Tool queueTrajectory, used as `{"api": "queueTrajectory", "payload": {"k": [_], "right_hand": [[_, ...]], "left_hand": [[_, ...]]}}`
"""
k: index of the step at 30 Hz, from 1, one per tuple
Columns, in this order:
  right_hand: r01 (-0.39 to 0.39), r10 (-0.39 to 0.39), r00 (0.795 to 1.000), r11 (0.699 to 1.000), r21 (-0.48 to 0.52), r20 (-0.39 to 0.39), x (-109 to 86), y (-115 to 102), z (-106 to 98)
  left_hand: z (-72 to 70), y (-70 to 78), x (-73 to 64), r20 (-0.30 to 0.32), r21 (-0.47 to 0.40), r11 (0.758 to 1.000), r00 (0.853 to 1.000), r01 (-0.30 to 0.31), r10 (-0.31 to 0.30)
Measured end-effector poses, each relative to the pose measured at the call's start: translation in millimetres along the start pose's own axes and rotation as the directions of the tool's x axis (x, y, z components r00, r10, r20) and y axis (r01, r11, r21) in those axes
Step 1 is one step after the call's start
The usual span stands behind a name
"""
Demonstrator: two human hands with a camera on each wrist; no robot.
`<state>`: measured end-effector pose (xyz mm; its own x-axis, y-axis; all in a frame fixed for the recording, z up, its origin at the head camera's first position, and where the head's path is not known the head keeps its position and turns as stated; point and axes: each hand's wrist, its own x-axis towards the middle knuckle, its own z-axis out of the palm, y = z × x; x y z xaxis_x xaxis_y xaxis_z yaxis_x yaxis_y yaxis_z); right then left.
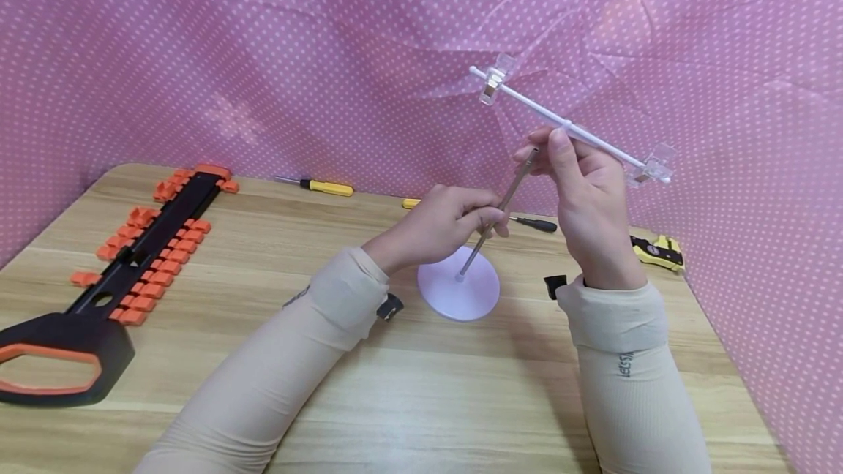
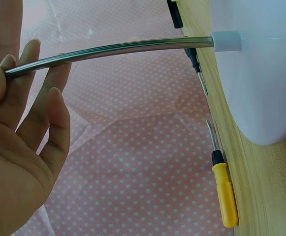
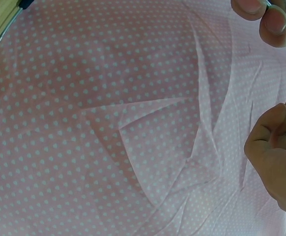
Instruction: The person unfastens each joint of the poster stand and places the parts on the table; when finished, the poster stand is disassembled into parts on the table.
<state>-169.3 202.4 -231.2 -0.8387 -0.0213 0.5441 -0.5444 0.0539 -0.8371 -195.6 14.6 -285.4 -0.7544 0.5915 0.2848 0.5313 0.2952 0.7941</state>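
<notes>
My left hand (image 1: 454, 222) pinches a thin metal rod (image 1: 477, 249) between thumb and fingers. The rod's lower end sits in the short collar of a round white base (image 1: 454, 302); whether that disc touches the table, I cannot tell. In the left wrist view the rod (image 2: 133, 47) curves slightly. Higher up, my right hand (image 1: 596, 203) grips a white crossbar (image 1: 536, 107) near its middle. A clear clip (image 1: 490, 86) is near the crossbar's left end, and another clear clip (image 1: 655, 167) near its right. The rod's upper tip is beside the right fingers.
On the left lies a black tool with an orange-trimmed handle (image 1: 66, 368) and orange blocks (image 1: 158, 276). A yellow screwdriver (image 1: 329, 188), a black-handled screwdriver (image 1: 536, 224) and a yellow-black tool (image 1: 658, 252) lie along the back. Two black pieces flank the base. Pink dotted cloth (image 1: 263, 57) hangs behind.
</notes>
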Motion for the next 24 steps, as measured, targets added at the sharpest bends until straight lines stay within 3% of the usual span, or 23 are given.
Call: {"api": "queueTrajectory", "payload": {"k": [17,24], "right_hand": [[-0.028,0.027,0.999,0.999,-0.016,-0.046,-1.7,-2.4,1.0],[-0.009,0.011,0.999,0.999,0.045,-0.053,-1.1,-1.4,1.1]], "left_hand": [[0.3,0.2,0.7,0.006,0.024,0.999,1.000,-0.024,0.024],[-0.1,1.1,0.0,0.005,0.028,0.999,1.000,-0.020,0.020]]}}
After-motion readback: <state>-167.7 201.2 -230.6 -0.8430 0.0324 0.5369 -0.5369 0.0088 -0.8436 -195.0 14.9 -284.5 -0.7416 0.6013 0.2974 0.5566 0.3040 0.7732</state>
